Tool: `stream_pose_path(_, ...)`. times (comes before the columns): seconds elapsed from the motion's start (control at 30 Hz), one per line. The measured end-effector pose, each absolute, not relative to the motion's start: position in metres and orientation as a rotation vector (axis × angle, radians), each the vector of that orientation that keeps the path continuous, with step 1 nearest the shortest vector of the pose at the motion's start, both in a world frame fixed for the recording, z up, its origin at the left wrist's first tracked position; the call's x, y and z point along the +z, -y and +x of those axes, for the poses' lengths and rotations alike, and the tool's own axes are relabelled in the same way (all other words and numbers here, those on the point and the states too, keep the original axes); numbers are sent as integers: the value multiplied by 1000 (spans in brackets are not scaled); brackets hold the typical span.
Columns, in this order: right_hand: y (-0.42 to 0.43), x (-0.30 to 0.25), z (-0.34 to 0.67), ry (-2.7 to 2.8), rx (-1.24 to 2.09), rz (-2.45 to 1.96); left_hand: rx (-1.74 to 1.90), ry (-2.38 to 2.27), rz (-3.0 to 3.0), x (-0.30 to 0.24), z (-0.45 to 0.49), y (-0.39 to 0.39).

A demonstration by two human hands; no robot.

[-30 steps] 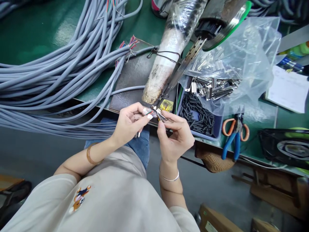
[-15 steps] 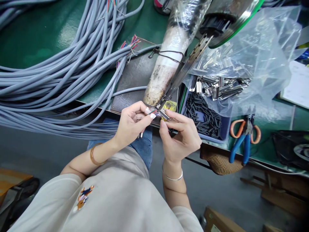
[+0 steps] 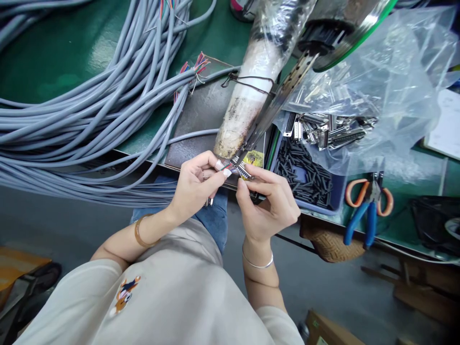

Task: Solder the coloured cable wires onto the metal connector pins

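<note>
My left hand (image 3: 196, 184) is pinched on the stripped end of a grey cable, whose coloured wires (image 3: 226, 167) show at the fingertips. More small metal parts stick out under its palm. My right hand (image 3: 268, 203) is closed on a small metal connector (image 3: 243, 171), held against those wire ends. Both hands meet just in front of the green bench edge, below the tip of a metal strip (image 3: 276, 105) that runs down from a reel.
A thick bundle of grey cables (image 3: 89, 110) covers the bench's left side. A plastic bag of metal connectors (image 3: 327, 129) lies over a blue tray of black sleeves (image 3: 302, 175). Blue and orange pliers (image 3: 366, 211) lie to the right. A wrapped white roll (image 3: 247, 96) stands behind my hands.
The view has shifted slightly, so the bench items sit further right in the picture. My hands stay together on the wires and connector with only small finger movement.
</note>
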State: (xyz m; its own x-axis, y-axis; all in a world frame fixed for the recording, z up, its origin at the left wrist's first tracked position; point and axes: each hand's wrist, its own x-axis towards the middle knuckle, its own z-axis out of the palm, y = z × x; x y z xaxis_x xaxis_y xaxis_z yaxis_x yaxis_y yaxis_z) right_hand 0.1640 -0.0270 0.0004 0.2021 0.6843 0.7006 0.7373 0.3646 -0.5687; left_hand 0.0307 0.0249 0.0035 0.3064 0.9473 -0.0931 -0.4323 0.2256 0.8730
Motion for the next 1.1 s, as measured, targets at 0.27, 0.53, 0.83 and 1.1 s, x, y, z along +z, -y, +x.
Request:
stream_pose_path(0.27,27,5,161,1501,-86,-1363,1100,-749,893,9,30,-24)
stream_pose_path(0.53,29,1,163,1506,-61,-1349,1055,-771,878,8,29,-24)
stream_pose_path(0.83,27,1,163,1496,-57,-1382,1083,-762,901,9,30,-25)
stream_pose_path(1.1,24,7,161,1457,-13,-1389,1061,-761,901,10,27,-28)
